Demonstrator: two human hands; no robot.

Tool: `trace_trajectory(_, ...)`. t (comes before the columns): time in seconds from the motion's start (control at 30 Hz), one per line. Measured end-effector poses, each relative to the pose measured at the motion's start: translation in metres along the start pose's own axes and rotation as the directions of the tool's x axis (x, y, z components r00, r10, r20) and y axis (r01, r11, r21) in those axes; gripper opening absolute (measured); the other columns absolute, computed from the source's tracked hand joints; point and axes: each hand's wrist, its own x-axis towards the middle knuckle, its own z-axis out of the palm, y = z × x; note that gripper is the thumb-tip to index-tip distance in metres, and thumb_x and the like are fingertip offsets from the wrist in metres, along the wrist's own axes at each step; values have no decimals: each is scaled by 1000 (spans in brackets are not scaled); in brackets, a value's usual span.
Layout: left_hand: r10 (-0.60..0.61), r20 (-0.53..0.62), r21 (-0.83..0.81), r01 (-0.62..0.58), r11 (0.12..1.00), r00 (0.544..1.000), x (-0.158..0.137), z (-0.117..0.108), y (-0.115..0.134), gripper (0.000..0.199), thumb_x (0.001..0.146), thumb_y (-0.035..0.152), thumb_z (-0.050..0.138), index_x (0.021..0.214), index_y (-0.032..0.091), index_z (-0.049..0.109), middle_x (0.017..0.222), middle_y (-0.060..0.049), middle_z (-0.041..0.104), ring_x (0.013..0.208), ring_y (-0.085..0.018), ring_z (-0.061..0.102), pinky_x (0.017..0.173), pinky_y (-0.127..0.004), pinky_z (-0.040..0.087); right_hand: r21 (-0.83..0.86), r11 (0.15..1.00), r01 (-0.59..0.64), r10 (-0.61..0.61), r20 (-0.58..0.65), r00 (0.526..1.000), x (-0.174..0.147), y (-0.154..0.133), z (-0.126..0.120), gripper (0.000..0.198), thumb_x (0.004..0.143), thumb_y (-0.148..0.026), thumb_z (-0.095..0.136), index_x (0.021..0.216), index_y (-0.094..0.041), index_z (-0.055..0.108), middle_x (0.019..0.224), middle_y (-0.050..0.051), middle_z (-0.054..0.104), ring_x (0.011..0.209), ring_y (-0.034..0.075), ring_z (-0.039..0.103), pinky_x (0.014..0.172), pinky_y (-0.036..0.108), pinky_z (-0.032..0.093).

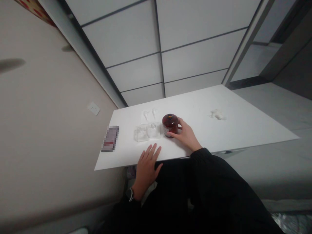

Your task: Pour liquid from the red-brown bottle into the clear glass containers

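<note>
The right hand (186, 134) wraps a squat dark-red glass jar (170, 125), just left of its palm. The left hand (147, 165) lies flat, empty. Two clear glass containers (147, 132) stand beside the jar; a careless sideways shove could topple them.

Glossy brown jar (170, 125) — clear glass containers (147, 132) — on matt white table (243, 123).

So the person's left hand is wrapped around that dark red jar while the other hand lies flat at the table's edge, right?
Not quite: the head view shows the right hand around the dark red jar; the left hand lies flat at the table edge.
</note>
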Motion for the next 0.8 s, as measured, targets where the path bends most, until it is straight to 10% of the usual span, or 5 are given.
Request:
trace_trajectory(0.27,-271,-201,130,300,945,941,-50,6,-59,64,101,23,51,164,14,40,167,-19,46,154,-41,46,117,-59,47,10,1000,-22,22,-11,1000,0,2,2,83,74,-39,90,149,-32,55,139,8,70,124,33,69,105,56,59)
trace_trajectory(0.63,-97,-57,52,100,994,994,24,22,74,73,95,11,54,166,13,38,174,-16,35,160,-40,36,124,-58,44,9,1000,-9,9,-17,1000,0,2,4,81,76,-42,88,148,-29,54,137,11,70,123,32,69,104,54,60)
trace_trajectory(0.8,-61,-48,15,62,998,997,46,23,94,70,96,12,55,164,11,41,173,-17,37,158,-44,38,124,-58,45,33,999,-30,31,-16,999,1,6,5,80,75,-41,88,146,-28,55,135,11,70,119,31,71,104,54,60)
